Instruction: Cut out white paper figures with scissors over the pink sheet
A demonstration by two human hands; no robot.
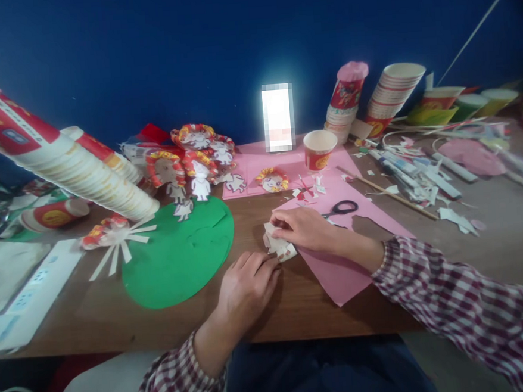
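A small piece of whitish paper (287, 254) with ragged brownish edges lies low over the brown table in front of me. My right hand (306, 227) reaches in from the right and pinches its upper part between thumb and fingers. From the lower left, my left hand (248, 281) bends its closed fingers against the paper's lower edge; the thumb side is partly hidden. Just right of my right hand, black-handled scissors (345, 207) rest on a cut pink sheet (338, 274), their blades partly covered by paper scraps and the hand.
Green paper (176, 261) lies on the left near paper figures in decorated rings (201, 173). Stacked paper cups (94, 172) lean at left. A single cup (320, 150) stands on pink paper. A wooden stick (391, 196), glue tubes and scraps (411, 164) spread across the right.
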